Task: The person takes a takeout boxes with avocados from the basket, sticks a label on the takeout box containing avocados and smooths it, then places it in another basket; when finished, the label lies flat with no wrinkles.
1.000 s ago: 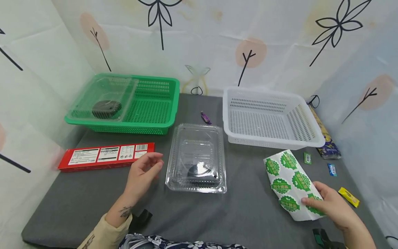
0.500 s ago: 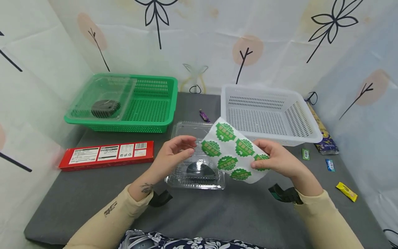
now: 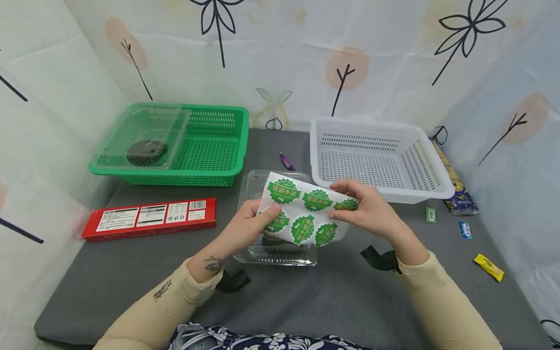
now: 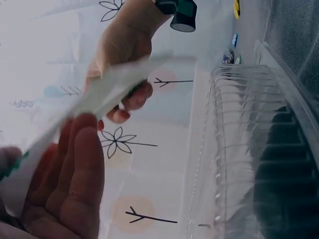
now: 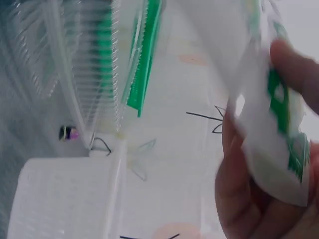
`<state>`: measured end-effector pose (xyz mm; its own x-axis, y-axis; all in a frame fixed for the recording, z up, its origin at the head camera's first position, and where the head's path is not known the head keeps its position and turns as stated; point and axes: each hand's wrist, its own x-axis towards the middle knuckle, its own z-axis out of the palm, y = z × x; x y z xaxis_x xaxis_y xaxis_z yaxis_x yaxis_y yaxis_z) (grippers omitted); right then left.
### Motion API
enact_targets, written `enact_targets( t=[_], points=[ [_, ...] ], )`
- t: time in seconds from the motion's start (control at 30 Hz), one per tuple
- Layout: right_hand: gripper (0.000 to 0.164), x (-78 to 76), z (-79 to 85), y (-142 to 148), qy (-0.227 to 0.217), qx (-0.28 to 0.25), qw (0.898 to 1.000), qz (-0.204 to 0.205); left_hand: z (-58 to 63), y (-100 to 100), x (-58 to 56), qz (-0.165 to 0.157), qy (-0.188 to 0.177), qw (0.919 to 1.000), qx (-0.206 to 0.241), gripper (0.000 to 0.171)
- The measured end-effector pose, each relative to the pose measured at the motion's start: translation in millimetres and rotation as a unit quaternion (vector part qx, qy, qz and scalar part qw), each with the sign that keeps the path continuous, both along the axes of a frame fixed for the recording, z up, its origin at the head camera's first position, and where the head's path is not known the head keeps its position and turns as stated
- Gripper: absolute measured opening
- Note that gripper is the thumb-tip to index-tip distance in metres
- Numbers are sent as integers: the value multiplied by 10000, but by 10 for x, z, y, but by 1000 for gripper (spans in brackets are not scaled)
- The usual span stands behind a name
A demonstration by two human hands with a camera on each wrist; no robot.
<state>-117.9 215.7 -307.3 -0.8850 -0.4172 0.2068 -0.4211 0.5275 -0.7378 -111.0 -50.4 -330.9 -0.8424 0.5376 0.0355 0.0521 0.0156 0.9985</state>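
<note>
A white sheet of green round stickers [image 3: 303, 228] is held in both hands above a clear plastic clamshell container [image 3: 273, 259]. At the sheet's left edge my left hand [image 3: 246, 227] pinches it, thumb on top and fingers beneath. Its right end is between the thumb and fingers of my right hand [image 3: 372, 210]. In the left wrist view the sheet [image 4: 119, 82] is seen nearly edge-on and blurred. Inside the clamshell lies something dark [image 4: 284, 174], mostly covered by the sheet in the head view. The right wrist view shows the sheet [image 5: 269, 159] bent over the right fingers.
A green basket [image 3: 214, 177] at the back left bears another clear container [image 3: 144, 124] with a dark item. A white basket [image 3: 385, 192] stands back right. A red box [image 3: 148, 218] lies left. Small wrapped packets, one yellow [image 3: 488, 267], one purple [image 3: 286, 161], lie about.
My right hand has carried the sticker sheet leftward from the right side to over the clamshell. My left hand has moved right and taken hold of the sheet's left edge.
</note>
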Motion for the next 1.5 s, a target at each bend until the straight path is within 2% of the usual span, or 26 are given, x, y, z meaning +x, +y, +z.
enact_targets(
  t=[0.07, 0.13, 0.17, 0.23, 0.3, 0.33, 0.37, 0.43, 0.5, 0.63, 0.8, 0.87, 1.13, 1.27, 1.43, 1.5],
  points=[
    [60, 13, -3, -39, 788, 71, 9962, -371, -3, 8, 16, 205, -56, 9997, 99, 37],
    [64, 23, -4, -83, 1786, 32, 9811, -740, -4, 21, 37, 470, -189, 9984, 269, 37],
    [64, 31, -3, -110, 2310, -52, 9688, -893, -4, 29, 47, 593, -278, 9970, 414, 37],
    [57, 53, 6, -183, 3296, -364, 9375, -1055, -2, 49, 67, 819, -426, 9929, 746, 38],
    [44, 94, 9, -277, 4060, -536, 9079, -897, -1, 67, 81, 1004, -476, 9882, 1057, 39],
    [38, 121, 6, -332, 4297, -557, 8985, -707, 0, 76, 87, 1040, -462, 9861, 1212, 39],
    [34, 147, 2, -386, 4454, -506, 8926, -485, -2, 84, 91, 1045, -423, 9844, 1351, 39],
    [30, 195, -26, -489, 4587, -245, 8883, -62, -4, 94, 103, 1029, -264, 9832, 1486, 39],
    [30, 230, -61, -567, 4582, 140, 8886, 164, -11, 99, 113, 1033, -49, 9840, 1452, 37],
    [27, 252, -119, -638, 4396, 492, 8965, 226, -27, 95, 127, 957, 237, 9867, 1289, 35],
    [21, 268, -128, -643, 3811, 277, 9232, 401, -32, 77, 134, 859, 330, 9884, 1210, 34],
    [19, 280, -127, -643, 3617, 147, 9313, 405, -28, 67, 141, 861, 436, 9898, 1052, 33],
    [21, 334, -159, -680, 3410, 13, 9400, 107, -7, 62, 182, 597, 1056, 9902, 687, 29],
    [11, 337, -185, -692, 3178, -439, 9470, 182, -6, 36, 201, 696, 1124, 9900, 488, 27],
    [10, 358, -197, -671, 2314, -1375, 9629, 182, 23, -73, 249, 704, 1017, 9913, 445, 26],
    [12, 374, -183, -653, 1982, -1749, 9644, 68, 43, -147, 275, 712, 1038, 9910, 444, 25]
  ],
)
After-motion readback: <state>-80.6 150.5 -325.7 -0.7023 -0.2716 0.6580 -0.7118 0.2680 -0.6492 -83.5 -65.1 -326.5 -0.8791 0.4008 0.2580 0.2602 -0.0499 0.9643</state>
